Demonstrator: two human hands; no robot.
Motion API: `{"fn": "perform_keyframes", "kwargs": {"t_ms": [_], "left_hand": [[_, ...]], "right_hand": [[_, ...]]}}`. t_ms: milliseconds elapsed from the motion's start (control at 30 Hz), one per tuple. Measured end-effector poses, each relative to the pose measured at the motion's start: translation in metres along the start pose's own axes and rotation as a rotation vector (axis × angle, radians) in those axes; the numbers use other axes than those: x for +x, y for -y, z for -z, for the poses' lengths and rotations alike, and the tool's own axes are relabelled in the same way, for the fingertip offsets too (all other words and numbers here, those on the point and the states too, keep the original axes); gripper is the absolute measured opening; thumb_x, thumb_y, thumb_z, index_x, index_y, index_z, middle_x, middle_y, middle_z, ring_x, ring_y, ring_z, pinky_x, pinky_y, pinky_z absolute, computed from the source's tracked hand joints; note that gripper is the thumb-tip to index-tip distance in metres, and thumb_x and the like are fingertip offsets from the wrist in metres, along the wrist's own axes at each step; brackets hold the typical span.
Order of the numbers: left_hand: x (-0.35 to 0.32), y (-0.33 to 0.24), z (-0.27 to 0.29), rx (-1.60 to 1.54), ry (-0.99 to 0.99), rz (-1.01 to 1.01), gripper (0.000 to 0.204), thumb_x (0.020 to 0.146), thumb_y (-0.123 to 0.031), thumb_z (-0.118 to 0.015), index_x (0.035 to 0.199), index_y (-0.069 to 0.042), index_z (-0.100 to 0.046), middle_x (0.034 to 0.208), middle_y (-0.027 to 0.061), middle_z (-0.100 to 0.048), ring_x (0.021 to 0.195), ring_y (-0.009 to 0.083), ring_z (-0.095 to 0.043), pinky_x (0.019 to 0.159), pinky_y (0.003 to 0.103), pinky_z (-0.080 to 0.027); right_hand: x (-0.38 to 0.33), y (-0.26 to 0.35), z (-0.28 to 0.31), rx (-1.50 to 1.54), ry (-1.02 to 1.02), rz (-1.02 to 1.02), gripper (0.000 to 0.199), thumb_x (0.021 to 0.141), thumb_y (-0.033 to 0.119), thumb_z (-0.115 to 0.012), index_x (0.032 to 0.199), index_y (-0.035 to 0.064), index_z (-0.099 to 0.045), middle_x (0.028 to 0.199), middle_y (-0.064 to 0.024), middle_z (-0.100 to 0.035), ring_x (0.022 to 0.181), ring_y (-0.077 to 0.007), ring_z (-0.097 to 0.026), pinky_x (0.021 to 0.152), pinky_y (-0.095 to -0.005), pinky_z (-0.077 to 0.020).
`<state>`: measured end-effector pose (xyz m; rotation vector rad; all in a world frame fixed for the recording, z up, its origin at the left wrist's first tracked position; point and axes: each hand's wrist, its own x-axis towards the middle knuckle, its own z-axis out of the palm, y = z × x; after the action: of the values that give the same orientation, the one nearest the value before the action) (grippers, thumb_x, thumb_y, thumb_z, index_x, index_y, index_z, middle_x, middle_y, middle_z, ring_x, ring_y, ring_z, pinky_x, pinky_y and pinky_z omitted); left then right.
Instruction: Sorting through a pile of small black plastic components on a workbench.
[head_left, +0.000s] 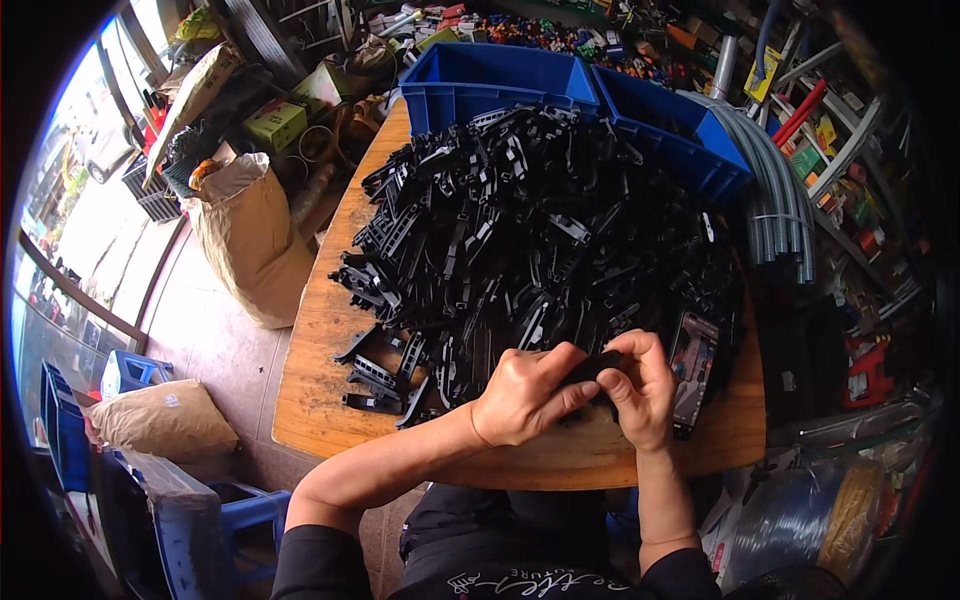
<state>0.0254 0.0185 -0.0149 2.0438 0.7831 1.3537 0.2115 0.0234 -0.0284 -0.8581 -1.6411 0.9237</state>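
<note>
My left hand (pixel 528 392) and my right hand (pixel 640 388) meet over the near edge of the wooden table. Between them is a small black plastic part (pixel 592 368), pinched by the fingers of both hands and partly hidden by them. Just beyond lies a big heap of black plastic parts (pixel 520 230), long and narrow, some with slots, covering most of the tabletop. Several loose ones (pixel 375 375) lie at the heap's near left side. A phone (pixel 694 365) with a lit screen rests right beside my right hand.
Two blue plastic bins (pixel 500 70) stand along the table's far edge. A brown paper sack (pixel 250 230) is on the floor at left, with another sack (pixel 165 425) by a blue stool (pixel 245 520). Grey tubes (pixel 775 215) and cluttered shelves border the right.
</note>
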Motion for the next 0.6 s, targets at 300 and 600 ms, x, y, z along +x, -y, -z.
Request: {"fn": "perform_keyframes", "kwargs": {"t_ms": [300,600], "left_hand": [[0.009,-0.003,0.004,-0.003,0.186,0.11,0.034,0.088,-0.025,-0.061,0.105,0.002,-0.049,0.078,0.0169,-0.06,0.065,0.0333,-0.063,0.056,0.037,-0.048],[0.01,0.011,0.013,0.074,0.157,0.005,0.034,0.081,-0.018,-0.07,0.102,0.001,-0.052,0.078,0.0125,-0.062,0.068,0.0309,-0.063,0.06,0.035,-0.05]], "right_hand": [[0.013,0.013,0.013,-0.081,0.011,0.105,0.036,0.078,0.024,-0.076,0.096,0.0024,-0.053,0.086,-0.0011,-0.052,0.07,-0.0058,-0.049,0.061,-0.0194,-0.0424],[0.036,0.039,0.023,-0.385,0.261,0.207,0.038,0.073,0.026,-0.077,0.097,0.0007,-0.062,0.088,-0.0089,-0.061,0.077,-0.0167,-0.06,0.067,-0.0249,-0.0503]]}}
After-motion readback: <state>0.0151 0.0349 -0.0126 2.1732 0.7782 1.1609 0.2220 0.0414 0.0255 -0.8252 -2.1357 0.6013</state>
